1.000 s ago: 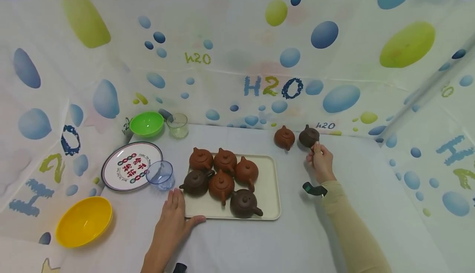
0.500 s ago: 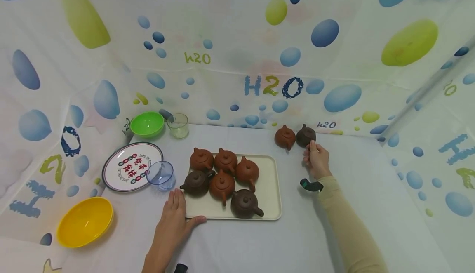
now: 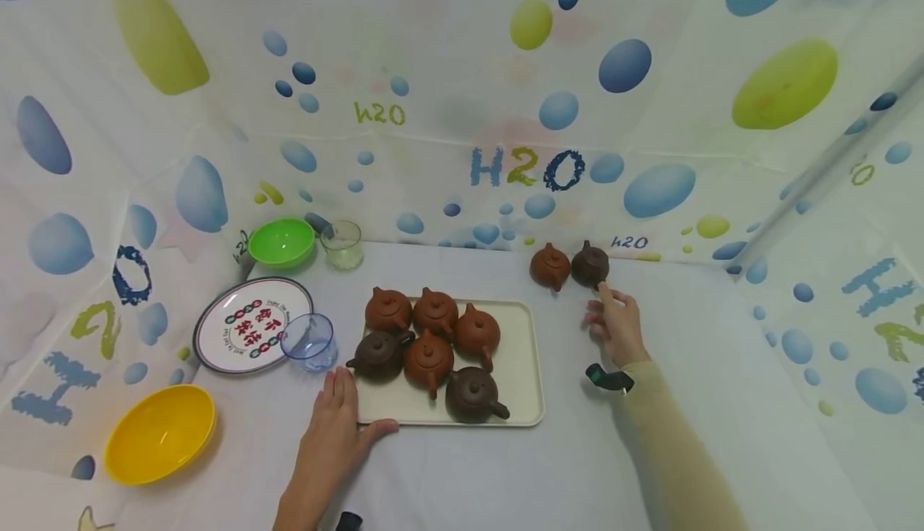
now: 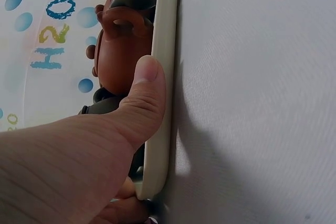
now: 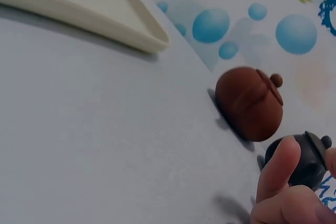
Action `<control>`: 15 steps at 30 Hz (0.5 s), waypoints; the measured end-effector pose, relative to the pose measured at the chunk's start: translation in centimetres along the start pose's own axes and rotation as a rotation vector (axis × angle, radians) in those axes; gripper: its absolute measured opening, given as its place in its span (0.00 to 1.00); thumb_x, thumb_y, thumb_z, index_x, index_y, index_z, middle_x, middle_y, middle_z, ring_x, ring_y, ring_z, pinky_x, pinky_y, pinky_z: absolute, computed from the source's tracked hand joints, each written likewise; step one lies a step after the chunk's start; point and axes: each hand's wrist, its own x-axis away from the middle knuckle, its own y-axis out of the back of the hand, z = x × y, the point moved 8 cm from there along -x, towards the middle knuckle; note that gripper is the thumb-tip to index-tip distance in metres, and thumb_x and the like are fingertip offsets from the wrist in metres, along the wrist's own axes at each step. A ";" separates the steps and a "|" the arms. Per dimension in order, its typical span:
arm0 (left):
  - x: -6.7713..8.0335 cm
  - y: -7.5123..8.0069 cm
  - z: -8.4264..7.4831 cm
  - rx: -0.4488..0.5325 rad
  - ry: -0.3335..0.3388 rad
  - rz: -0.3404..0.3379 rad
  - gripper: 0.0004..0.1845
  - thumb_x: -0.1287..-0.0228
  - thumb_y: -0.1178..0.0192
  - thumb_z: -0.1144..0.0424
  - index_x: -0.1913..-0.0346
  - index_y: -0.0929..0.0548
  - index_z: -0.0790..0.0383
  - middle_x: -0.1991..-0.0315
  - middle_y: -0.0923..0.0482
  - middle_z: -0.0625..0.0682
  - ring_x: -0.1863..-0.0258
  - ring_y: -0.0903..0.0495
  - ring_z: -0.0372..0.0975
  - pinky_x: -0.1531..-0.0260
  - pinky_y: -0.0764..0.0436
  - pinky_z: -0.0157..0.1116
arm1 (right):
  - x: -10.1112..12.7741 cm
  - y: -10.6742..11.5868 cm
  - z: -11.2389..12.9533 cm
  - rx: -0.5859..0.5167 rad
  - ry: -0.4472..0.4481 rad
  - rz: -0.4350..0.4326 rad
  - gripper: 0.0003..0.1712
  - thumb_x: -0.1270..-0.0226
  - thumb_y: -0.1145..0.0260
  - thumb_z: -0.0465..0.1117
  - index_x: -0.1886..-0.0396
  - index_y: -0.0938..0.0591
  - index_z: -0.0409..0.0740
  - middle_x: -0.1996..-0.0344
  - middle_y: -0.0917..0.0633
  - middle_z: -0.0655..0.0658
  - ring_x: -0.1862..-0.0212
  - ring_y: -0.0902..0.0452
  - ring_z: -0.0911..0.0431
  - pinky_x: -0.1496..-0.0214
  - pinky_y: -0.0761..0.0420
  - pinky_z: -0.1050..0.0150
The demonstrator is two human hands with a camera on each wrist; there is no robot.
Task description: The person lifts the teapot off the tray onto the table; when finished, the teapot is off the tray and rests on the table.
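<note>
Head view looks down over the whole table; both wrist views sit close, sharing the tray (image 3: pixel 530 370) edge

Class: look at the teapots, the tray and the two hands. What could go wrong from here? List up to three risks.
1. The dark teapot sits close beside the brown teapot; a nudge from the right hand might knock them together.
2. Six teapots crowd the tray, some seemingly touching; if the left hand on its corner shoves it, they may clink or chip.
3. The blue cup near that hand could tip.
</note>
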 end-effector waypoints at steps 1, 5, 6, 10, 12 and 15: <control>0.0 0.0 0.0 0.000 0.000 0.002 0.64 0.41 0.23 0.42 0.24 0.44 0.91 0.21 0.47 0.83 0.18 0.48 0.72 0.19 0.41 0.67 | 0.5 0.1 -0.2 -0.012 -0.004 0.004 0.44 0.18 0.42 0.64 0.14 0.46 0.53 0.50 0.17 0.53 0.67 0.18 0.65 0.73 0.26 0.74; 0.0 -0.1 -0.1 0.001 0.004 0.016 0.64 0.40 0.23 0.42 0.24 0.45 0.90 0.21 0.48 0.83 0.18 0.48 0.72 0.19 0.41 0.67 | 2.4 0.2 -0.7 -0.018 0.009 0.043 0.39 0.16 0.41 0.60 0.16 0.42 0.52 0.51 0.16 0.54 0.67 0.18 0.65 0.75 0.28 0.75; -0.1 -0.1 -0.2 0.003 0.006 0.021 0.64 0.40 0.23 0.42 0.24 0.45 0.90 0.21 0.48 0.83 0.18 0.49 0.72 0.19 0.41 0.67 | 2.8 0.1 -0.8 -0.016 0.013 0.057 0.38 0.16 0.42 0.58 0.17 0.42 0.53 0.51 0.16 0.54 0.67 0.19 0.65 0.75 0.29 0.75; -0.3 -0.4 -0.3 -0.003 0.011 0.043 0.65 0.39 0.24 0.40 0.23 0.47 0.90 0.20 0.50 0.82 0.17 0.50 0.72 0.18 0.43 0.66 | 4.3 -0.4 -1.1 -0.007 0.039 0.107 0.33 0.15 0.42 0.56 0.19 0.37 0.52 0.53 0.15 0.55 0.69 0.19 0.65 0.76 0.32 0.76; -0.3 -0.4 -0.2 -0.008 0.013 0.043 0.65 0.39 0.24 0.40 0.23 0.47 0.90 0.20 0.50 0.82 0.17 0.50 0.72 0.18 0.43 0.66 | 5.0 -1.1 -1.2 0.006 0.050 0.142 0.32 0.14 0.42 0.56 0.20 0.35 0.52 0.53 0.14 0.55 0.70 0.20 0.65 0.77 0.33 0.76; -0.3 -0.4 -0.2 -0.015 0.013 0.042 0.64 0.39 0.24 0.41 0.23 0.47 0.90 0.20 0.50 0.82 0.17 0.50 0.72 0.18 0.44 0.67 | 6.0 -2.4 -1.5 0.034 0.071 0.199 0.30 0.14 0.43 0.56 0.21 0.31 0.51 0.52 0.12 0.53 0.72 0.21 0.64 0.78 0.33 0.76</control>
